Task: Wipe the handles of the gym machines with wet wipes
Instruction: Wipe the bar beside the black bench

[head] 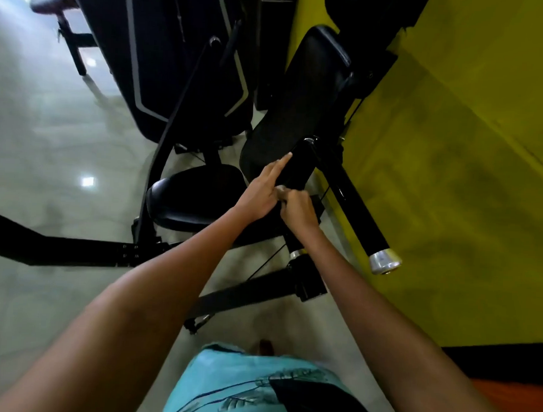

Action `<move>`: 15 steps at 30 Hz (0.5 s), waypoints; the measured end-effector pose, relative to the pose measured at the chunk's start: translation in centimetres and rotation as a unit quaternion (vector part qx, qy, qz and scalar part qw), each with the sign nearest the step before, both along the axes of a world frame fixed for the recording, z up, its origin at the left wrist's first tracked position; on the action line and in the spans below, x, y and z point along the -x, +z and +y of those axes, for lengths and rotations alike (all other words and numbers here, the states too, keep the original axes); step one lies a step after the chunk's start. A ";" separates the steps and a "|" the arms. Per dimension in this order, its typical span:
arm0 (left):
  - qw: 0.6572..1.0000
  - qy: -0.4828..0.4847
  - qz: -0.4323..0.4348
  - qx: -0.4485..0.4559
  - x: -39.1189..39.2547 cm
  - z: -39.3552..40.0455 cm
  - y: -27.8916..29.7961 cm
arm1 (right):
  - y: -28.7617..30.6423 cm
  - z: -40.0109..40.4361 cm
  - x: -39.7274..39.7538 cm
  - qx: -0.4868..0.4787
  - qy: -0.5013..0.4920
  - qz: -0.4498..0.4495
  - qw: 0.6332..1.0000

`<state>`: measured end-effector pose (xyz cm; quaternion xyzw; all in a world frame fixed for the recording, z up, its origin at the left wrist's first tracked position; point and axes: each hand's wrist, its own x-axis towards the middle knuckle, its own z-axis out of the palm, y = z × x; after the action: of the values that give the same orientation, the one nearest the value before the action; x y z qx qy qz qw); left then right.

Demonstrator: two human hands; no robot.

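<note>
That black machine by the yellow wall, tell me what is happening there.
A person is cleaning a gym machine. Both hands meet at the black handle beside the padded seat. The left hand lies along the handle with its index finger stretched out. The right hand is curled round a small pale wet wipe pressed against the handle. A second bar with a silver end cap sits to the right, untouched, near the yellow wall.
</note>
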<state>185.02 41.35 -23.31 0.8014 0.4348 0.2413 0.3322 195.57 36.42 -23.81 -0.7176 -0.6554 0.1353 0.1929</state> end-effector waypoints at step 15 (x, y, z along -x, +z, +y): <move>0.986 -0.001 0.168 0.007 -0.3 -0.1 -0.4 | 2.6 -5.1 -0.2 0.087 -0.019 0.040 0.995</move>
<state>185.32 41.23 -23.75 0.8288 0.4851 0.0999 0.2605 195.78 31.37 -21.25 -0.7383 -0.6189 0.2164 0.1583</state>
